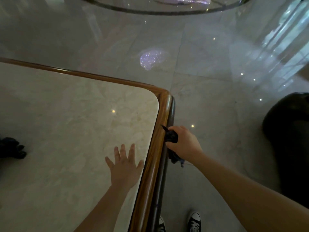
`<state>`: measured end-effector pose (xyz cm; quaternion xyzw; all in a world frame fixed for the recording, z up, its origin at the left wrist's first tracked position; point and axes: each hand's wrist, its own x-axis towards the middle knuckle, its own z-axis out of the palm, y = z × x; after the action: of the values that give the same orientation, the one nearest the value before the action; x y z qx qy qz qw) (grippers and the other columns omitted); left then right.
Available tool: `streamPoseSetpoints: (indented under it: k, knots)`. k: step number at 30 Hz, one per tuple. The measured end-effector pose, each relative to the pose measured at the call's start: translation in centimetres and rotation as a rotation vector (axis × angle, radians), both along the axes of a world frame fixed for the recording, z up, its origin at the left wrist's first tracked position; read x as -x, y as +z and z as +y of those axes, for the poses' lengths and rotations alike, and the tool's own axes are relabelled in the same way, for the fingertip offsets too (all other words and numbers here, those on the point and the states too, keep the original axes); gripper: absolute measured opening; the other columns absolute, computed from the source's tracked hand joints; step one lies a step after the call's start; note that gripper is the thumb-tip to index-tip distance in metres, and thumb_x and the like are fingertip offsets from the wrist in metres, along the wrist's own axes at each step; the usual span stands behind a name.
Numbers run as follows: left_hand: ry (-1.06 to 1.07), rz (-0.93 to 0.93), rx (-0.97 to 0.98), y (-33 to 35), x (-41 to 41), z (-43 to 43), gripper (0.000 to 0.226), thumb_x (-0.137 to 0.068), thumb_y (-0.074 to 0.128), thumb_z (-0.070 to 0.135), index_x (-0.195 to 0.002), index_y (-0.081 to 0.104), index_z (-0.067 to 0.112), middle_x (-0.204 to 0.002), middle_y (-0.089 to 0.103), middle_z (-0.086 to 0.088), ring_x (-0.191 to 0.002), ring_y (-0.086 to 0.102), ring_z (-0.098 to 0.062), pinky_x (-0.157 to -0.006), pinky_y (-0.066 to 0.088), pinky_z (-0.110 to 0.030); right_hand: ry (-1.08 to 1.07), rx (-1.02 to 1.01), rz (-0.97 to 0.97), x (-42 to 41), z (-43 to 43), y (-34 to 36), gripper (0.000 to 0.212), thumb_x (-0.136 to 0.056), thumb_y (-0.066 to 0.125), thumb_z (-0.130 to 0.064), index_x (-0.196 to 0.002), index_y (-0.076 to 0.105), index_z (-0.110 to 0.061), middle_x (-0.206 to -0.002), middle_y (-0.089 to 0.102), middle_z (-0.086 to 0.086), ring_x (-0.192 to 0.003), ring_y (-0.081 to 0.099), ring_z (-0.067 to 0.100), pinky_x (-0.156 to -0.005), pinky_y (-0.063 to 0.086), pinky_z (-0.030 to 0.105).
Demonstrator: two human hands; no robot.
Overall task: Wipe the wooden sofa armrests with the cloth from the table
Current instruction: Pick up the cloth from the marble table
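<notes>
The grey tiled floor (209, 67) is glossy and shows small reflections of lights. Over it stands the surface (58, 114), a pale marble top, and its wooden rim (163, 114) with a rounded corner is the landmark here. A large dark rounded object (287, 139) stands on the floor well to the right of this rim; what it is I cannot tell. The left hand (124, 166) lies flat on the marble just inside the rim, its fingers (133, 150) spread apart. The right hand (184, 142) is at the outer side of the rim, fingers closed around the dark cloth (171, 135), which touches the wood. Another dark crumpled thing (11, 148) lies on the marble far left of the rim. Two black sneakers (194, 221) stand on the floor below the rim.
</notes>
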<state>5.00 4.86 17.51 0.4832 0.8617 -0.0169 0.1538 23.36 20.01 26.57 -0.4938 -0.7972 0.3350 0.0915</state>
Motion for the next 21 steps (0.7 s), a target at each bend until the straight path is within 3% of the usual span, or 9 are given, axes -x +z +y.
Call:
streamPoseSetpoints:
  k: [4, 10, 15, 19, 21]
  knots:
    - [-0.075, 0.019, -0.067, 3.5, -2.4, 0.3, 0.078, -0.086, 0.009, 0.072, -0.154, 0.000, 0.034, -0.164, 0.012, -0.010, -0.150, 0.004, -0.036, -0.112, 0.009, -0.068, -0.111, -0.005, 0.025, -4.6, -1.8, 3.1, 0.048, -0.084, 0.071, -0.032, -0.130, 0.059, -0.025, -0.114, 0.057, -0.002, -0.099, 0.060, 0.021, -0.085, 0.053, 0.038]
    - [-0.200, 0.023, -0.129, 7.2, -7.5, 1.2, 0.075, -0.090, 0.015, 0.067, -0.155, -0.002, 0.033, -0.164, 0.010, -0.011, -0.150, 0.003, -0.036, -0.113, 0.009, -0.068, -0.293, -0.014, 0.040, -11.9, -4.0, 6.3, 0.045, -0.083, 0.074, -0.029, -0.125, 0.061, -0.027, -0.111, 0.057, -0.001, -0.093, 0.059, 0.020, -0.074, 0.043, 0.027]
    - [-0.304, 0.023, -0.161, 10.5, -12.6, 1.0, 0.074, -0.092, 0.023, 0.064, -0.155, -0.002, 0.033, -0.164, 0.010, -0.010, -0.150, 0.002, -0.035, -0.114, 0.010, -0.066, -0.382, -0.015, 0.044, -18.6, -7.0, 8.9, 0.045, -0.083, 0.073, -0.028, -0.127, 0.059, -0.029, -0.116, 0.057, -0.003, -0.095, 0.059, 0.017, -0.069, 0.043, 0.025]
    - [-0.354, -0.005, -0.184, 13.0, -17.7, 0.3, 0.074, -0.094, 0.033, 0.060, -0.155, -0.001, 0.034, -0.164, 0.008, -0.008, -0.150, 0.001, -0.031, -0.115, 0.011, -0.064, -0.461, -0.026, 0.061, -24.5, -10.1, 10.6, 0.047, -0.082, 0.073, -0.029, -0.127, 0.059, -0.028, -0.115, 0.059, -0.005, -0.100, 0.060, 0.017, -0.081, 0.051, 0.033]
    - [-0.380, -0.012, -0.187, 13.9, -20.3, -0.2, 0.074, -0.094, 0.036, 0.060, -0.155, 0.003, 0.033, -0.164, 0.010, -0.009, -0.150, 0.005, -0.031, -0.114, 0.014, -0.062, -0.497, -0.030, 0.069, -27.8, -11.9, 11.3, 0.048, -0.082, 0.074, -0.029, -0.128, 0.059, -0.029, -0.114, 0.059, -0.005, -0.099, 0.060, 0.016, -0.081, 0.049, 0.033]
